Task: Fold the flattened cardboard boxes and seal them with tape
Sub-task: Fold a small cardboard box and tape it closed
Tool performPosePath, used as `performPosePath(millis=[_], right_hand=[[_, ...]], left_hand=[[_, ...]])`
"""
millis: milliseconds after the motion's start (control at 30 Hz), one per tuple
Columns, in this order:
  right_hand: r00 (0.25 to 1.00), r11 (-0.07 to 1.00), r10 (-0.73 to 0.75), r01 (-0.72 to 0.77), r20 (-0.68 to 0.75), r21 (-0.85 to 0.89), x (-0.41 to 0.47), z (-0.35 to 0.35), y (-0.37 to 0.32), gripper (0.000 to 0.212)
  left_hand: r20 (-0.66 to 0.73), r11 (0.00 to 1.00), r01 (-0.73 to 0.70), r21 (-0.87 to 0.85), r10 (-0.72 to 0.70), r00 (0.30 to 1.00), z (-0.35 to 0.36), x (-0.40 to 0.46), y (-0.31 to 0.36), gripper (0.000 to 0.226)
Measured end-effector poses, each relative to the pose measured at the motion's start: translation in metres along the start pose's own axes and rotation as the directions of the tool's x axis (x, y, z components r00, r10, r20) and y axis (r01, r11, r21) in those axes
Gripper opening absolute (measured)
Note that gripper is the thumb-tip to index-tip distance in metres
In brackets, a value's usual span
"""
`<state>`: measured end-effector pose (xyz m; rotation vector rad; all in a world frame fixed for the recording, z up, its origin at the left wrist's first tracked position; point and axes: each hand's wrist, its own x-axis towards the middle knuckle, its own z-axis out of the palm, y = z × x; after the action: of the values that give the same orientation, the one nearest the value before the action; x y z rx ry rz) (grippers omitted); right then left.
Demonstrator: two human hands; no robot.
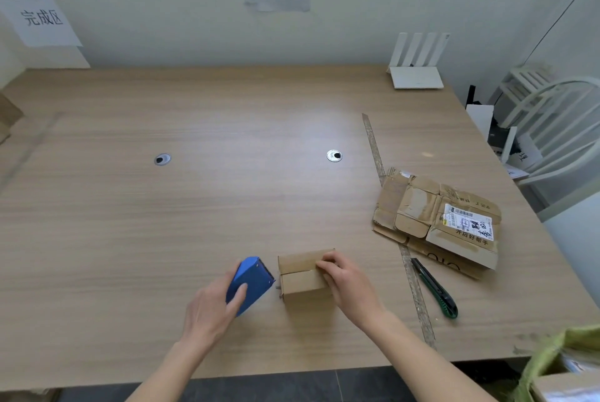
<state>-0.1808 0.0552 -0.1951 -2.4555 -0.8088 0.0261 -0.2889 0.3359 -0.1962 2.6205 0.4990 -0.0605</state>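
Observation:
A small folded cardboard box (302,275) stands on the wooden table (194,207) near its front edge. My right hand (347,284) rests on the box's top right, fingers pressing the closed flaps. Just left of the box, my left hand (214,307) grips a blue tape dispenser (250,281), tilted with its front end close to the box's left side. A pile of flattened, worn cardboard boxes (435,223) with a shipping label lies at the right of the table.
A green-and-black utility knife (436,289) lies right of the box, beside a tape strip (376,155) stuck along the table. Two cable grommets (334,155) sit mid-table. A white router (417,77) stands at the back right, a white chair (558,129) beyond the right edge.

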Motion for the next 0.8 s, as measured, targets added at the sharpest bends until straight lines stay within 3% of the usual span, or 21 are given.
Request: performPosePath(millis=[100, 233, 367, 467, 567, 667, 800], right_hand=[[0.989, 0.978, 0.125, -0.136, 0.075, 0.160, 0.006, -0.015, -0.007, 0.037], [0.940, 0.937, 0.237, -0.288, 0.246, 0.196, 0.010, -0.027, -0.018, 0.043], [0.877, 0.784, 0.314, -0.455, 0.363, 0.422, 0.014, -0.046, -0.028, 0.035], [0.844, 0.623, 0.285, -0.523, 0.454, 0.582, 0.013, -0.058, -0.033, 0.031], [0.874, 0.534, 0.232, -0.482, 0.428, 0.695, 0.011, -0.059, -0.034, 0.027], [0.880, 0.477, 0.279, -0.475, 0.385, 0.740, 0.006, -0.054, -0.028, 0.019], [0.847, 0.527, 0.410, -0.522, 0.338, 0.671, 0.007, -0.047, -0.028, 0.009]], left_hand=[[-0.032, 0.989, -0.065, -0.134, 0.061, 0.998, -0.040, 0.003, 0.017, 0.050], [0.000, 0.962, -0.176, -0.208, 0.180, 0.984, -0.070, 0.010, 0.052, 0.048], [0.075, 0.946, -0.270, -0.181, 0.287, 0.955, -0.079, 0.012, 0.085, 0.046], [0.136, 0.937, -0.325, -0.125, 0.341, 0.930, -0.079, 0.013, 0.098, 0.045], [0.162, 0.933, -0.346, -0.103, 0.359, 0.919, -0.079, 0.015, 0.109, 0.045], [0.192, 0.934, -0.354, -0.059, 0.358, 0.914, -0.078, 0.017, 0.115, 0.045], [0.225, 0.936, -0.351, -0.012, 0.345, 0.911, -0.073, 0.016, 0.117, 0.046]])
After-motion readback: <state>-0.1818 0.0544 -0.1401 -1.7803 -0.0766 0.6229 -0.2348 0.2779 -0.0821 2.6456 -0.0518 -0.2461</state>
